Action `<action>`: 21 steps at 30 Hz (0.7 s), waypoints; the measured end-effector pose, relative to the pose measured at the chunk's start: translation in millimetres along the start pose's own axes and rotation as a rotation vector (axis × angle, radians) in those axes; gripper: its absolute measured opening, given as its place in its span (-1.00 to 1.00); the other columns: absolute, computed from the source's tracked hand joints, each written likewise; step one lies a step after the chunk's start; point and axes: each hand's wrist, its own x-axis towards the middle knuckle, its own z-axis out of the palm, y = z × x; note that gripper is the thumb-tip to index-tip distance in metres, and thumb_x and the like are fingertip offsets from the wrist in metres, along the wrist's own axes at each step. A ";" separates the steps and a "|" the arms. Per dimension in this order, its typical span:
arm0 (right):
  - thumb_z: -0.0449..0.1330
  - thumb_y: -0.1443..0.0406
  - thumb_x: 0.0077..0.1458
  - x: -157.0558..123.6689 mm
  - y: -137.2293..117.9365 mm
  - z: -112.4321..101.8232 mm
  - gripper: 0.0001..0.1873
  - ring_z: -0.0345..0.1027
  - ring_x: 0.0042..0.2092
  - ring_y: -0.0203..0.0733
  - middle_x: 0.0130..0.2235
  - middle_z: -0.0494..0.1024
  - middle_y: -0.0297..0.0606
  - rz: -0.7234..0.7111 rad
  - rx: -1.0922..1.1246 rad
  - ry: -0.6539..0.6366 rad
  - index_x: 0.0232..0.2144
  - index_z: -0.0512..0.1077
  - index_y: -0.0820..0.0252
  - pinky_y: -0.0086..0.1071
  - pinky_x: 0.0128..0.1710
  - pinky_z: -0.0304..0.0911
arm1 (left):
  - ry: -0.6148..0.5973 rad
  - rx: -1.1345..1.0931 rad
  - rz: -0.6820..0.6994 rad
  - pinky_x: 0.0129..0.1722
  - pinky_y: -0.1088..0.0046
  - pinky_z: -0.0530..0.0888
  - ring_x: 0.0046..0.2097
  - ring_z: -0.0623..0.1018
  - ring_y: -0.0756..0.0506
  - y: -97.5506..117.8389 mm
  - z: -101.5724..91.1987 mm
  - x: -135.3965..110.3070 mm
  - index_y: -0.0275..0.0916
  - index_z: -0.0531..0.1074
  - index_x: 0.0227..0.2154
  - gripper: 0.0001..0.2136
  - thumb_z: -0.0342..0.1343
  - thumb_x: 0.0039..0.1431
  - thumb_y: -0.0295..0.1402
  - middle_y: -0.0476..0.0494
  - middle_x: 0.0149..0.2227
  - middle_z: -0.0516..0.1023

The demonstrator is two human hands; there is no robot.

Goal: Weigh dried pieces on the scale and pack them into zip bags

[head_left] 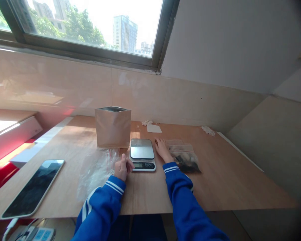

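A digital kitchen scale (141,149) with a steel top sits mid-table, nothing on its plate. At its front left corner is my left hand (122,167), thumb raised and fingers loosely bent beside the display, holding nothing. My right hand (163,149) rests on the table just right of the scale, fingers stretched forward and empty. Beside that hand lies a clear zip bag (187,155) with dark contents, overlapping another bag partly hidden behind. A brown stand-up pouch (113,129) stands open-topped behind the scale's left side. Crumpled clear plastic bags (96,172) lie left of my left hand.
A large phone or tablet (35,187) lies at the table's left, with a cable at its near end. White paper (154,128) and crumpled tissue (208,130) lie near the wall. A power strip (41,234) is below the front left edge.
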 end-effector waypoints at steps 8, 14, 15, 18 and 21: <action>0.00 0.42 0.12 -0.9 -2.2 -1.6 -0.56 0.32 -0.04 -0.08 -0.09 0.53 -0.09 -0.005 0.121 0.129 0.05 0.37 0.23 -0.23 -0.03 0.19 | 0.057 -0.005 0.021 -0.70 0.47 0.21 -0.71 0.29 0.02 4.5 0.1 -0.8 -0.19 0.40 -0.78 -0.32 -0.31 0.24 0.12 -0.07 -0.80 0.30; 0.05 0.43 0.09 -3.8 -48.6 -11.5 -0.57 0.33 -0.02 -0.10 -0.03 0.51 -0.12 -0.192 0.221 0.010 0.04 0.38 0.21 -0.22 0.00 0.20 | 0.015 0.041 0.055 -0.67 0.45 0.24 -0.69 0.30 0.00 0.9 0.8 0.0 -0.19 0.39 -0.78 -0.32 -0.32 0.25 0.10 -0.07 -0.78 0.31; 0.05 0.42 0.11 -6.1 -54.7 -12.5 -0.57 0.32 0.00 -0.08 -0.02 0.51 -0.11 -0.205 0.209 -0.023 0.04 0.38 0.22 -0.20 0.01 0.19 | 0.027 0.058 0.056 -0.65 0.46 0.25 -0.67 0.31 0.00 -0.6 0.9 0.3 -0.19 0.38 -0.77 -0.33 -0.34 0.26 0.07 -0.07 -0.77 0.32; 0.01 0.37 0.18 -16.4 -61.6 -18.6 -0.57 0.28 0.07 -0.07 0.06 0.46 -0.09 -0.208 0.224 0.015 0.11 0.32 0.22 -0.17 0.07 0.16 | 0.104 0.150 0.104 -0.56 0.46 0.32 -0.60 0.36 -0.01 0.1 0.9 1.7 -0.22 0.42 -0.65 -0.38 -0.37 0.31 -0.02 -0.07 -0.69 0.36; -0.02 0.33 0.21 -30.9 -50.9 -28.9 -0.58 0.24 0.11 -0.08 0.08 0.43 -0.10 -0.190 0.260 0.118 0.11 0.31 0.20 -0.15 0.12 0.13 | 0.263 0.274 0.224 -0.38 0.44 0.40 -0.40 0.47 -0.05 24.1 -0.2 7.9 -0.23 0.45 -0.38 -0.58 -0.25 0.31 -0.14 -0.10 -0.46 0.49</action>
